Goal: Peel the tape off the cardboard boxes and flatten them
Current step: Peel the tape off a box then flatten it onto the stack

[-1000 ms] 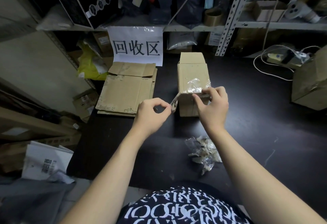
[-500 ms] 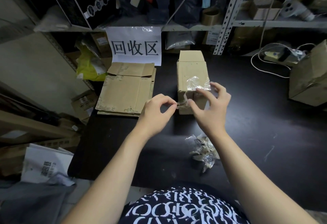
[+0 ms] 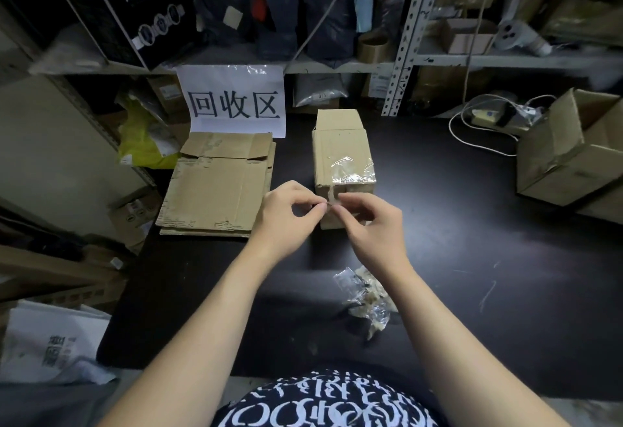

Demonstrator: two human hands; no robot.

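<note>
A small brown cardboard box (image 3: 340, 146) lies on the black table (image 3: 472, 258), its far flap open. Clear tape (image 3: 352, 170) still wraps its near end, and a loose strip hangs down the front face. My left hand (image 3: 290, 217) and my right hand (image 3: 369, 220) meet just in front of the box, both pinching the free end of that tape strip between thumb and fingers. The lower front of the box is hidden behind my hands.
A stack of flattened cardboard (image 3: 219, 187) lies left of the box under a paper sign (image 3: 232, 102). A wad of peeled tape (image 3: 367, 298) sits near my right forearm. Larger open boxes (image 3: 573, 153) stand at the right, a white cable (image 3: 472, 123) behind them. Cluttered shelves line the back.
My hands dropped from the box's top edge to its front face and came together. The strip once stretched to the left now hangs down, pinched by both hands.
</note>
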